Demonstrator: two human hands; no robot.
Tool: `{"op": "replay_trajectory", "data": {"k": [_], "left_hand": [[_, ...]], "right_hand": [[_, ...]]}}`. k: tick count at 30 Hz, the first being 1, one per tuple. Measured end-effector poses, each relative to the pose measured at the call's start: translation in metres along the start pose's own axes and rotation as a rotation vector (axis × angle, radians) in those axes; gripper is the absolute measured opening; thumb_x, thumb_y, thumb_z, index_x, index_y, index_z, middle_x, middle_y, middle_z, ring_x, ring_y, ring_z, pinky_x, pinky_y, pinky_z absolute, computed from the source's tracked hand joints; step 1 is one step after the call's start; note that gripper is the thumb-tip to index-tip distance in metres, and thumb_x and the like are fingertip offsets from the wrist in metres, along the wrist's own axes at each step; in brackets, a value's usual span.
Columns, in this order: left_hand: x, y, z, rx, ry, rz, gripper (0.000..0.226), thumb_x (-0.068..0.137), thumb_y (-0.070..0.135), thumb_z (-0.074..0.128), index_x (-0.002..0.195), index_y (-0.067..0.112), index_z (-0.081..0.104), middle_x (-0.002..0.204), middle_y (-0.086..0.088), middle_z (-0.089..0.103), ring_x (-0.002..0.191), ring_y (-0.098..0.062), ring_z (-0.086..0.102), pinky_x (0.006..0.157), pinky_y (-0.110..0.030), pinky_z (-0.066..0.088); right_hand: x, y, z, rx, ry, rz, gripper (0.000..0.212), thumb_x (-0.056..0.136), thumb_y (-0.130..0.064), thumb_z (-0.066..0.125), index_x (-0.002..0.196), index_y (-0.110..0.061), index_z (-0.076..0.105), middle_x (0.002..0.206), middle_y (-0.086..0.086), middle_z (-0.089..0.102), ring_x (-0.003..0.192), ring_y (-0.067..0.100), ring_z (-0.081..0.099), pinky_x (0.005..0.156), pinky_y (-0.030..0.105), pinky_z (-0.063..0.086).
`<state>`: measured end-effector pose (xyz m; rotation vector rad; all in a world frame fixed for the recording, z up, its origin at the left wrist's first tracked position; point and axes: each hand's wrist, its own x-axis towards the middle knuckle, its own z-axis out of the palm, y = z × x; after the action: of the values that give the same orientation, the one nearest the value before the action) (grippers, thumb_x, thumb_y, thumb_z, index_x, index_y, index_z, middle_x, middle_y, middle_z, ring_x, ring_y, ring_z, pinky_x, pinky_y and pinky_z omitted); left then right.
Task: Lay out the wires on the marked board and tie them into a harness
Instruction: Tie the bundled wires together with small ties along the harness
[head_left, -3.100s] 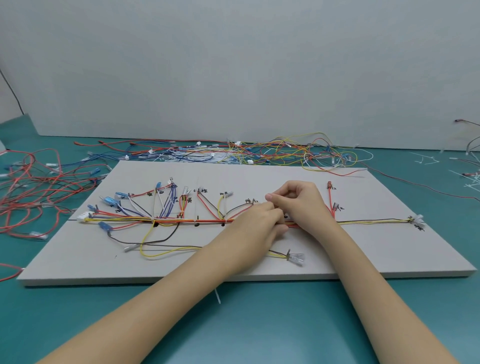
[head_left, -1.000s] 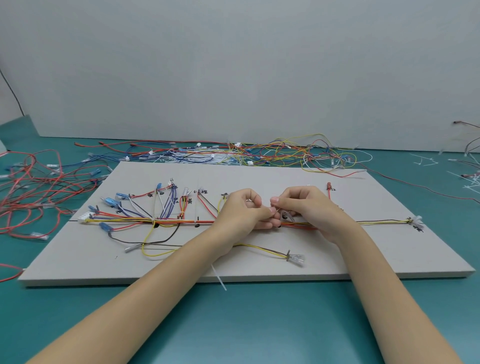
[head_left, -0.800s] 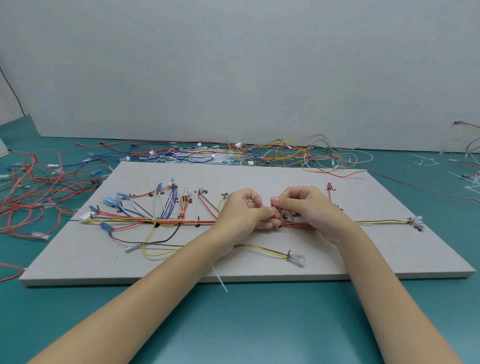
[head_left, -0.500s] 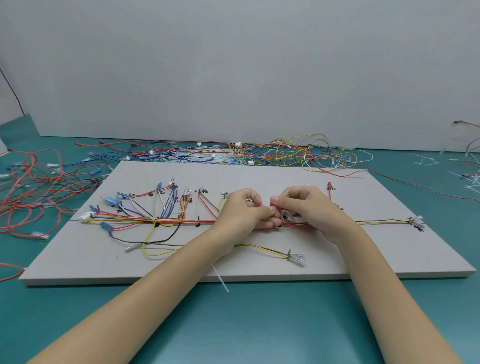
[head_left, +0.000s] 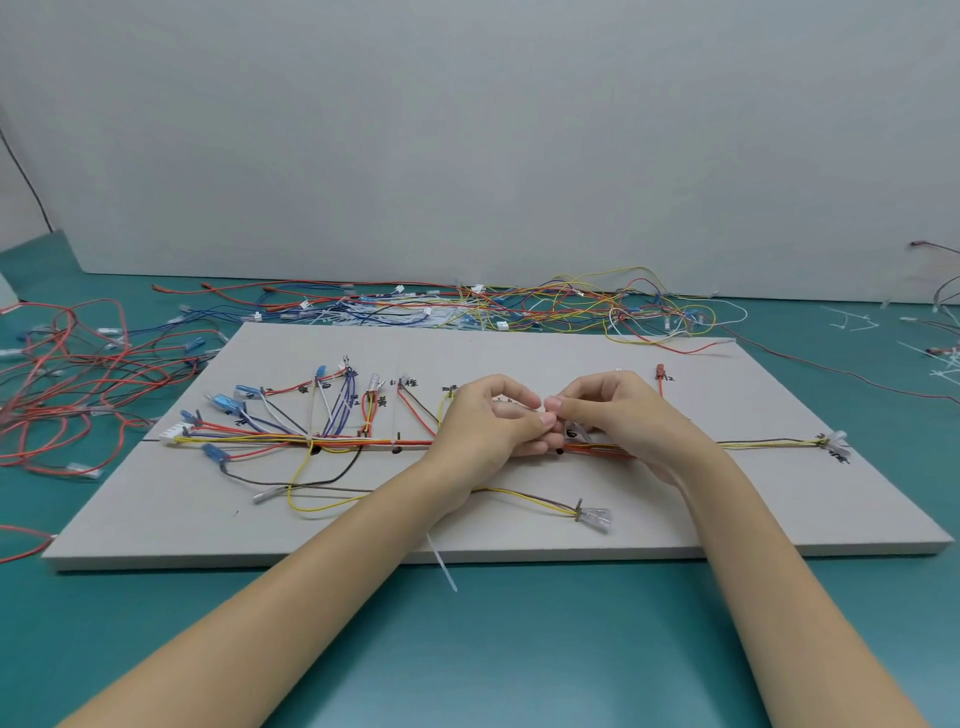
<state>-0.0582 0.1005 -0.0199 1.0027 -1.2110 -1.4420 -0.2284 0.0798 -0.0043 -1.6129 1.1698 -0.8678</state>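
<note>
Over the middle of the board (head_left: 675, 499), both hands met above the wires (head_left: 363, 442) laid along the marked line. The left hand (head_left: 488, 426) and right hand (head_left: 618, 415) had fingers curled, fingertips touching, each grip pinching a white tie (head_left: 574, 431) around the bundle. Another tie (head_left: 441, 564) lay across the board's near edge. Loose wire heaps (head_left: 519, 306) covered the teal desk (head_left: 519, 649) behind.

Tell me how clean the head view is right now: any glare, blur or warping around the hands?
Head view: light is even and soft, with no glare on the board; wide-angle warping bows the far table edge; the left hand and right hand are fairly sharp, but the white tie they pinch is too small and blurred to make out.
</note>
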Motion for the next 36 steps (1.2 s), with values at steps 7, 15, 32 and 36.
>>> {"op": "replay_trajectory", "data": {"k": [7, 15, 32, 36], "left_hand": [[-0.001, 0.004, 0.002, 0.039, 0.034, -0.045, 0.017, 0.086, 0.007, 0.071, 0.097, -0.005, 0.067, 0.077, -0.014, 0.074, 0.064, -0.017, 0.072, 0.060, -0.019, 0.058], [0.000, 0.004, 0.003, 0.033, 0.048, -0.082, 0.019, 0.086, 0.005, 0.071, 0.098, -0.009, 0.067, 0.073, -0.011, 0.073, 0.061, -0.015, 0.072, 0.059, -0.018, 0.058], [0.003, 0.004, 0.005, 0.051, 0.037, -0.096, 0.004, 0.084, 0.002, 0.072, 0.080, 0.003, 0.071, 0.067, -0.008, 0.072, 0.063, -0.015, 0.072, 0.056, -0.015, 0.055], [0.002, 0.003, 0.004, 0.088, 0.029, -0.073, 0.004, 0.083, 0.003, 0.073, 0.079, 0.004, 0.072, 0.071, -0.009, 0.072, 0.066, -0.017, 0.072, 0.060, -0.017, 0.056]], "right_hand": [[0.001, 0.002, 0.004, -0.099, 0.045, -0.070, 0.019, 0.092, -0.016, 0.065, 0.073, -0.012, 0.068, 0.066, -0.005, 0.066, 0.054, -0.002, 0.050, 0.056, 0.011, 0.037], [0.000, 0.001, 0.007, -0.170, 0.086, -0.087, 0.016, 0.093, -0.015, 0.064, 0.082, -0.004, 0.069, 0.078, 0.012, 0.067, 0.067, 0.008, 0.053, 0.067, 0.023, 0.040], [0.001, -0.002, 0.011, -0.273, 0.154, -0.090, 0.018, 0.094, -0.017, 0.062, 0.076, -0.016, 0.061, 0.096, 0.008, 0.053, 0.075, 0.009, 0.048, 0.074, 0.026, 0.036], [0.000, -0.005, 0.011, -0.235, 0.170, -0.081, 0.019, 0.094, -0.017, 0.061, 0.076, -0.019, 0.060, 0.101, 0.011, 0.055, 0.083, 0.014, 0.049, 0.078, 0.028, 0.038]]}}
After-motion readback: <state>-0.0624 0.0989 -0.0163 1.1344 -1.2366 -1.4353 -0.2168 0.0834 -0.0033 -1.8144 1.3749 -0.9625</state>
